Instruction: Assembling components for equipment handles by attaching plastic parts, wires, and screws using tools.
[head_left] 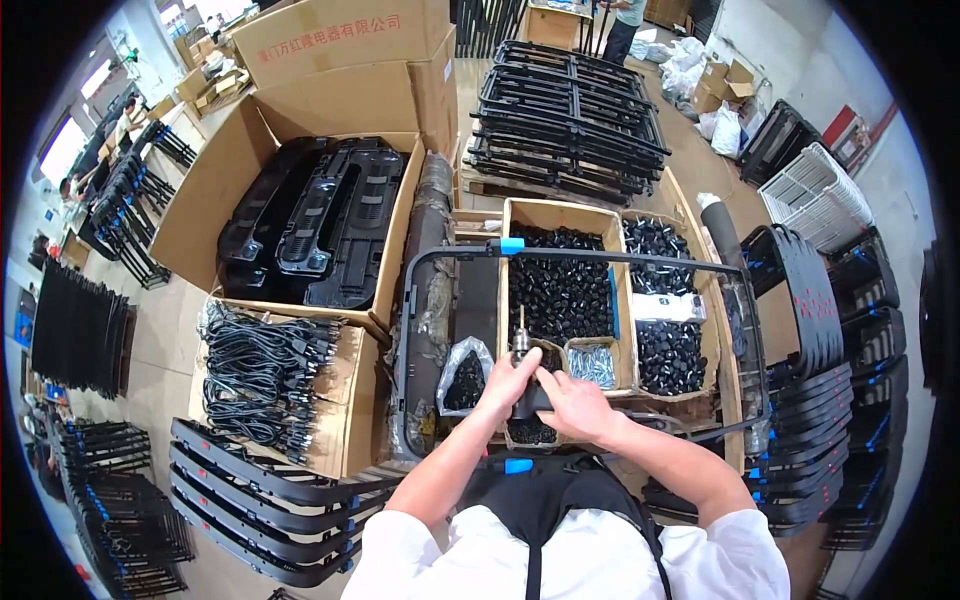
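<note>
A power drill [521, 343] with a metal chuck and a long thin bit points away from me above the bench. My left hand [507, 384] is closed on its front part, just behind the chuck. My right hand [580, 404] wraps its dark body from the right; the hands hide most of the drill. Beneath them a black rectangular frame [640, 259] with blue tape pieces spans the bench. A small box of silver screws [591, 364] stands just beyond my right hand. Left of my hands is a clear bag of small black parts [465, 381].
Cardboard bins of black knob-like parts [562, 282] fill the bench's middle and right. On the left are a carton of black plastic trays [330, 225] and bundled black cables [265, 380]. Stacked black frames stand behind [570, 120] and at right [800, 430]. People work in the distance.
</note>
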